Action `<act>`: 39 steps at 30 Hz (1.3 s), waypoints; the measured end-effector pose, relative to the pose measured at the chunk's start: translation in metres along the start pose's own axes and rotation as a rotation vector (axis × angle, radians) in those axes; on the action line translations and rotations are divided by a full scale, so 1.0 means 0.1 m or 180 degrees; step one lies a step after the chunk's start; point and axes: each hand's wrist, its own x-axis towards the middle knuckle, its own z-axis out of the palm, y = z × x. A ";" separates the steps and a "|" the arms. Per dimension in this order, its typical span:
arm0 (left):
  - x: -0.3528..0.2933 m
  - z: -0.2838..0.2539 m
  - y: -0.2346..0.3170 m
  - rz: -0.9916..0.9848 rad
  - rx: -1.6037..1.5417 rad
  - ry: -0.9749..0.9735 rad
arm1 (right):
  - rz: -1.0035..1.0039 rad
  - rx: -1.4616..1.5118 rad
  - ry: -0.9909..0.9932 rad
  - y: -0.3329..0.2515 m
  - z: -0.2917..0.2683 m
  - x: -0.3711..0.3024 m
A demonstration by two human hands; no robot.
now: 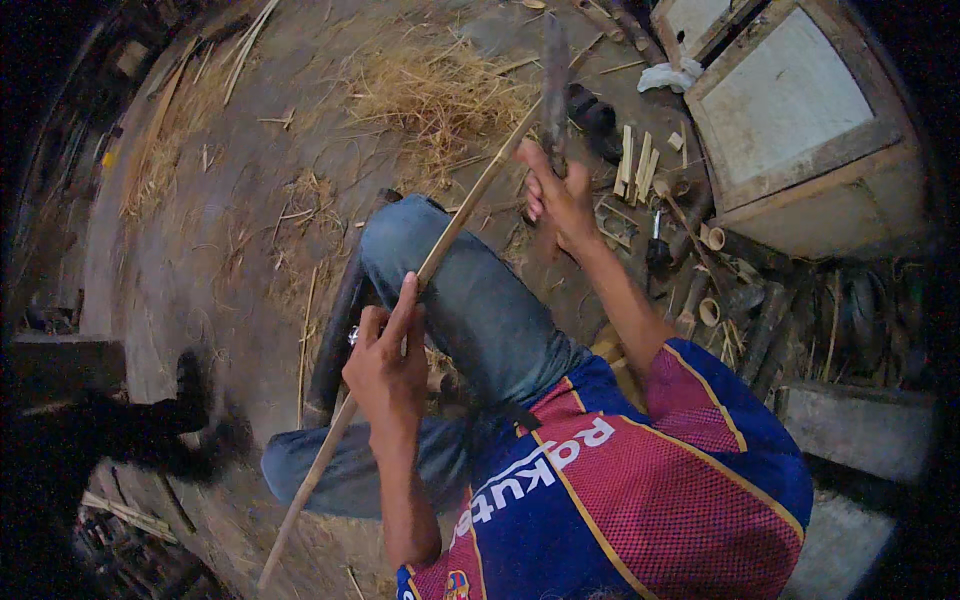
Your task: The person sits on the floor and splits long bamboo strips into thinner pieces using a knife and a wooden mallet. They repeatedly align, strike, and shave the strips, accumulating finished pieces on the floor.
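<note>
A long, thin bamboo strip [465, 212] runs slantwise across my bent knee, from the lower left up to the right. My left hand [388, 365] is closed round it near its middle, with the index finger stretched along the strip and a ring on one finger. Farther off, my right hand [562, 200] grips the handle end of a large, dark-bladed knife [556, 80], whose blade points away from me. The strip's far end meets the blade just above that hand. The knife's handle is mostly hidden by my fingers.
A heap of curly shavings [435, 100] lies ahead on the floor. Short split bamboo pieces [637, 165] lie to the right, near a wooden cabinet [790, 110] and hollow bamboo tubes [710, 312]. Long strips [160, 130] lie at the far left.
</note>
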 end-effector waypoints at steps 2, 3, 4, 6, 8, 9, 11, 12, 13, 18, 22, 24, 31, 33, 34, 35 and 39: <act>0.01 -0.04 0.02 -0.0070 -0.0101 -0.0052 | 0.0222 0.0320 -0.0122 -0.02 0.13 0.09; 0.02 -0.08 0.04 -0.0116 -0.0263 -0.0058 | 0.0332 0.0479 -0.0181 -0.03 0.16 0.12; 0.01 -0.10 0.05 -0.0159 -0.0427 -0.0064 | 0.0460 0.0562 -0.0151 -0.04 0.18 0.14; -0.09 -0.16 -0.02 0.0351 -0.0721 0.0536 | 0.0727 0.0744 -0.0120 -0.06 0.23 0.16; -0.35 -0.30 -0.04 0.0693 -0.0960 0.0676 | 0.0745 0.0720 -0.0132 -0.02 0.28 0.15; -0.55 -0.37 0.00 0.0779 -0.0747 0.0610 | 0.0744 0.0704 -0.0141 0.00 0.30 0.16; -0.78 -0.47 0.08 0.0988 -0.0375 0.0466 | 0.0764 0.0766 -0.0098 0.00 0.27 0.18; -0.76 -0.54 0.09 0.0699 -0.0040 0.0491 | 0.0772 0.0794 -0.0059 0.01 0.23 0.20; -0.75 -0.63 0.09 0.0376 0.0315 0.0503 | 0.0798 0.0814 0.0003 0.06 0.20 0.19; -1.10 -0.77 -0.27 -0.0898 0.0265 -0.0100 | 0.0764 0.0713 0.0112 0.05 0.21 0.30; -0.90 -0.70 -0.31 -0.0928 0.0264 -0.0203 | 0.0455 0.0580 0.0069 0.02 0.21 0.37; -0.65 -0.64 -0.40 -0.0737 0.0307 -0.0040 | 0.0343 0.0430 0.0007 0.05 0.12 0.44; 0.53 -0.40 -0.63 -0.0083 0.0106 -0.0097 | -0.0676 -0.2503 0.0537 0.83 -0.48 0.29; 0.73 -0.26 -0.83 -0.0219 -0.0185 -0.0354 | -0.0117 -0.3077 0.0363 1.00 -0.67 0.09; 0.79 -0.15 -0.92 -0.0327 -0.0341 -0.0567 | 0.0080 -0.3378 0.0246 1.10 -0.77 -0.01; 0.81 -0.03 -1.03 -0.0463 -0.0480 -0.0790 | 0.0143 -0.3692 0.0086 1.25 -0.86 -0.11; 0.56 0.69 -1.77 -0.0725 -0.0701 -0.1329 | 0.0923 -0.3062 -0.0224 1.83 -1.23 -0.24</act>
